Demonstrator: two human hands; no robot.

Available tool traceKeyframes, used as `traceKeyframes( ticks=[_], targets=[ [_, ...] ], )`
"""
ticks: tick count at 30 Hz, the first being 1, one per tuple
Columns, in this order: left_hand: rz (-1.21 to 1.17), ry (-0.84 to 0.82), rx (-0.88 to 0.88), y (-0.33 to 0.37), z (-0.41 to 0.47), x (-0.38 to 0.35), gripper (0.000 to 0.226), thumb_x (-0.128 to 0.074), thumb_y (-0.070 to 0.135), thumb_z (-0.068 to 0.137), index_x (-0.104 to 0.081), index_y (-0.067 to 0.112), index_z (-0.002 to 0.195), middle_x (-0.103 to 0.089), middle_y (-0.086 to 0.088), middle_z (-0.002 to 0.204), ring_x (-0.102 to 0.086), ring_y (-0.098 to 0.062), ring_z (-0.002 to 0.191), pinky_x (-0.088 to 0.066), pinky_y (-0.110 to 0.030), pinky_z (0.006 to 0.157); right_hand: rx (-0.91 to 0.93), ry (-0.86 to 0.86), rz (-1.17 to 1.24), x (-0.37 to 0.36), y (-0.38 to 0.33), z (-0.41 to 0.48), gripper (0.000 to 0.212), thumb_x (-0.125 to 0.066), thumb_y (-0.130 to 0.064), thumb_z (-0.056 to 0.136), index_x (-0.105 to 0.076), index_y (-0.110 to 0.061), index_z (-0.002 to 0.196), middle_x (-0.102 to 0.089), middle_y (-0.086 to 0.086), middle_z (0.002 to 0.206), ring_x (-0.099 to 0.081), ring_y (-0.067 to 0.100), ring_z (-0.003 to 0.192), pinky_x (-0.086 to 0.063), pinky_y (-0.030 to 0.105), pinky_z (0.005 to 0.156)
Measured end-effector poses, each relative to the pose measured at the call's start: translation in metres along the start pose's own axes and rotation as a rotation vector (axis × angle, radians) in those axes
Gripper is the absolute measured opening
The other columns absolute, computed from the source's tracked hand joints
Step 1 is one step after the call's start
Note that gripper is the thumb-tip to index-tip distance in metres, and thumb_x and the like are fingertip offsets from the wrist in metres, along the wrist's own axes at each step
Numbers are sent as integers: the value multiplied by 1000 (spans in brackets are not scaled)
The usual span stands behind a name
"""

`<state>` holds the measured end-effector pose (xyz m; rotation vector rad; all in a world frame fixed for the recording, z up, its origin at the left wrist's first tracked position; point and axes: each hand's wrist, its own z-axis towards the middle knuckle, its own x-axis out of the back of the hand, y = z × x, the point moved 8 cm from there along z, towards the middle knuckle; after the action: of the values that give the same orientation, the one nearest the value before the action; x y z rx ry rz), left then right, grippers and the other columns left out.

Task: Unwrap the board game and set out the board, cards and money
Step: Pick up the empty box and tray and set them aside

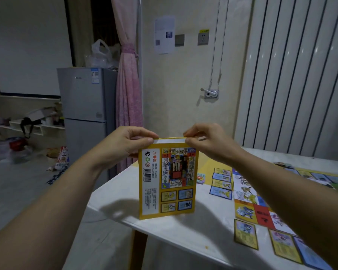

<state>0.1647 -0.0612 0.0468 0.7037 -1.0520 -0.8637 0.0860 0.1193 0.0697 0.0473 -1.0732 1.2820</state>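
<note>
While the yellow game packet (pixel 167 180) hung upright above the table (pixel 183 227), the left hand (pixel 123 143) and right hand (pixel 207 142) pinched its top corners, equally near.

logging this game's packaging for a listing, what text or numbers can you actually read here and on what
"警告" in red on the flat yellow cardboard game packet.
Its barcode digits and white panel print: too small to read.
On the grey fridge, the blue sticker and badge: blurred.
The white paper sheet on the wall: blurred.
Black print on the red square of the colourful game board: blurred.
</note>
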Motion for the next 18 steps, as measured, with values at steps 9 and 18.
traceKeyframes(
  ticks=[9,18],
  targets=[
    [118,349,-271,2,-21,-6,18,-66,16,84,-69,33,91,-68,20,95,-66,0,88,-55,-23,75,276,175,-156,-6,-2,-22,28,-70,-21,84,-68,-9,109,-70,3,109,-67,14,99,-55,32,87],
    [177,440,-388,-6,-21,-18,19,-57,17,92,-58,36,97,-55,20,105,-57,2,97,-48,-17,80,221,296,-65,-14,6,-29,33,-69,-20,85,-65,-12,116,-66,1,120,-62,12,109,-51,37,96]
  ],
)
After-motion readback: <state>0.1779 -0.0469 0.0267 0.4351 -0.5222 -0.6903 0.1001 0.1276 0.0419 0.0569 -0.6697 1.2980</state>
